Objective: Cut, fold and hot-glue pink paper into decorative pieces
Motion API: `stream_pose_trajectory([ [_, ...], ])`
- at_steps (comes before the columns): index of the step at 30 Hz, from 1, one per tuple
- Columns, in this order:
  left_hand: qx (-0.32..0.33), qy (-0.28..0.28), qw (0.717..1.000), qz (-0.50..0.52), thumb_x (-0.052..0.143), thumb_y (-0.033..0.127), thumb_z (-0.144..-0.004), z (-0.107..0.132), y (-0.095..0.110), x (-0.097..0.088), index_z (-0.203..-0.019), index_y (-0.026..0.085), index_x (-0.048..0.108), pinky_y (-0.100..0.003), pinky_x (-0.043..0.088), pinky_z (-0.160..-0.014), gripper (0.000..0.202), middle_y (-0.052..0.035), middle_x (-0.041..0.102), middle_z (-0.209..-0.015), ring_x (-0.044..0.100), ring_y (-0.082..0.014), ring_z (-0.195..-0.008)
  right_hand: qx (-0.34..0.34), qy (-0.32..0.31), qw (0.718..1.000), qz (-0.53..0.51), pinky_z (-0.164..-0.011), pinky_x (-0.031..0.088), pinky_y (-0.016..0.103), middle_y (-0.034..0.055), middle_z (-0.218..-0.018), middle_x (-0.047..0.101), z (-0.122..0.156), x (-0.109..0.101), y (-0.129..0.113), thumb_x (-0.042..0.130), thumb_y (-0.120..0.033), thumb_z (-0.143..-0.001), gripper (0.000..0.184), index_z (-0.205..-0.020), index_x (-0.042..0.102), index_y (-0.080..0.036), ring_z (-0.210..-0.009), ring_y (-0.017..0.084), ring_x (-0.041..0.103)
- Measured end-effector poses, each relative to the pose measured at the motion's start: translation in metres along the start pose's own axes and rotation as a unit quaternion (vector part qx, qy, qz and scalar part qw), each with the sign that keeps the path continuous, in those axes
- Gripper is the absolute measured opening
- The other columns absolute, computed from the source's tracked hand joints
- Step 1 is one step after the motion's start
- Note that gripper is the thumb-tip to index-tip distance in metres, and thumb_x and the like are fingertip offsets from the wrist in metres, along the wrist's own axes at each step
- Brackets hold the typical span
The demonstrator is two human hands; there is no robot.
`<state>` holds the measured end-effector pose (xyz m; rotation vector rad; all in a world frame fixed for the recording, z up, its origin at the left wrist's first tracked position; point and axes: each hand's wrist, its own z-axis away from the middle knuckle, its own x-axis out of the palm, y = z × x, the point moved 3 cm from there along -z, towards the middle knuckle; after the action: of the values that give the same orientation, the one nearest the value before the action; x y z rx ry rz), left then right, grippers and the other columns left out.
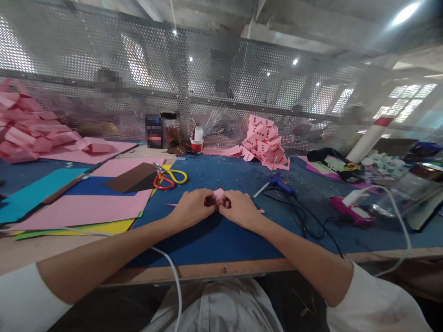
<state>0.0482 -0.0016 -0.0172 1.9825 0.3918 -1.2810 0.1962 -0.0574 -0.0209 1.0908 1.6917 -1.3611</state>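
pinching a small pink paper piece at the frame's centre between curled fingers of left hand and right hand, seemingly shaping a fold, probably needing even pressure next.

Two hands, one pair of scissors, one glue gun, one power strip, two pink paper heaps

The scissors lie on the worktop, partly over the right edge of the stacked sheets. Right of the scissors come the hands with a paper piece between them, then the glue gun; behind the scissors, toward the right, stand the cup and paper pile.
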Motion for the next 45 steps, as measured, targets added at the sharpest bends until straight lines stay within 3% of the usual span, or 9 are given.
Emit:
stream_pose_trajectory([
  [12, 0.001, -0.008, 1.0, 0.028, 0.05, 0.019, -0.073, 0.001, -0.002, -0.004, -0.083, 0.021, 0.066, -0.026, 0.038, -0.063, 0.019, -0.0013, 0.069, -0.078, 0.061, -0.0171, -0.072, -0.021, -0.019, 0.999, -0.034, -0.065, 0.03, 0.025, -0.0018, -0.082, 0.066, 0.001, -0.003, 0.004, 0.061, -0.018, -0.077, 0.01, -0.085, 0.064, -0.022, -0.077, 0.014, 0.056],
  [26, 0.022, -0.008, 1.0, 0.016, 0.054, 0.026, -0.075, 0.003, -0.005, -0.002, -0.079, 0.021, 0.064, -0.026, 0.039, -0.063, 0.012, -0.0006, 0.067, -0.078, 0.06, -0.0166, -0.072, -0.021, -0.025, 0.999, -0.04, -0.067, 0.032, 0.026, -0.0011, -0.083, 0.066, 0.003, -0.004, 0.004, 0.063, -0.017, -0.076, 0.011, -0.086, 0.065, -0.022, -0.079, 0.014, 0.056],
  [45, 0.027, -0.06, 0.992, 0.108, 0.05, 0.017, -0.072, 0.001, -0.015, -0.005, -0.085, 0.02, 0.066, -0.026, 0.042, -0.07, 0.021, -0.0008, 0.068, -0.084, 0.062, -0.0167, -0.078, -0.058, -0.049, 0.994, -0.078, -0.071, 0.037, 0.025, 0.0006, -0.087, 0.064, 0.006, -0.008, 0.011, 0.055, -0.008, -0.072, 0.026, -0.092, 0.066, -0.021, -0.08, 0.013, 0.055],
])
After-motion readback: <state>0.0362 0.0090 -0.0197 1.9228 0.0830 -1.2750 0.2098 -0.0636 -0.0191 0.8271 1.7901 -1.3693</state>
